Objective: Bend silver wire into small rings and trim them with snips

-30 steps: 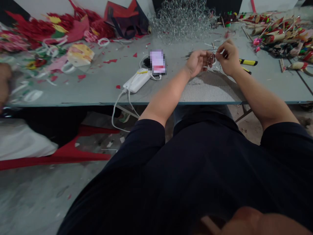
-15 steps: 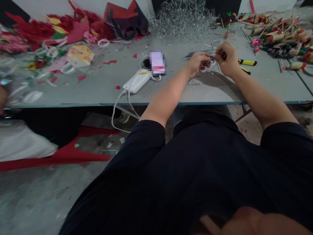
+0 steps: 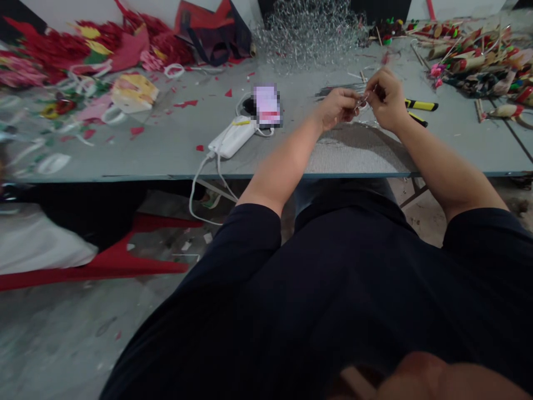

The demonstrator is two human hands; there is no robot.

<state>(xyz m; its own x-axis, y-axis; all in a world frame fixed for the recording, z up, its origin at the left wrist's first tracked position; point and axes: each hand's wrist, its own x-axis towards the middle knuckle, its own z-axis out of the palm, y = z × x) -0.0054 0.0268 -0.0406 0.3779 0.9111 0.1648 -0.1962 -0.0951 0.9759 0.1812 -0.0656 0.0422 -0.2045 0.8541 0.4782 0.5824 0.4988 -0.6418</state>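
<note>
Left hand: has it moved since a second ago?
No. The left hand stays the same stretch right of the phone; it has only closed tighter on the thin wire, which the right hand pinches too.

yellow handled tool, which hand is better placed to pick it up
Right, probably. The yellow-handled tool lies on the table just beyond the right hand; the left hand is farther off, with the wire both pinch between.

Grey table [image 3: 166, 150] against a pale wall [image 3: 75, 8].
Below, dusty concrete floor [image 3: 62, 339], red plastic chair [image 3: 125, 261] near the table's front edge.
</note>
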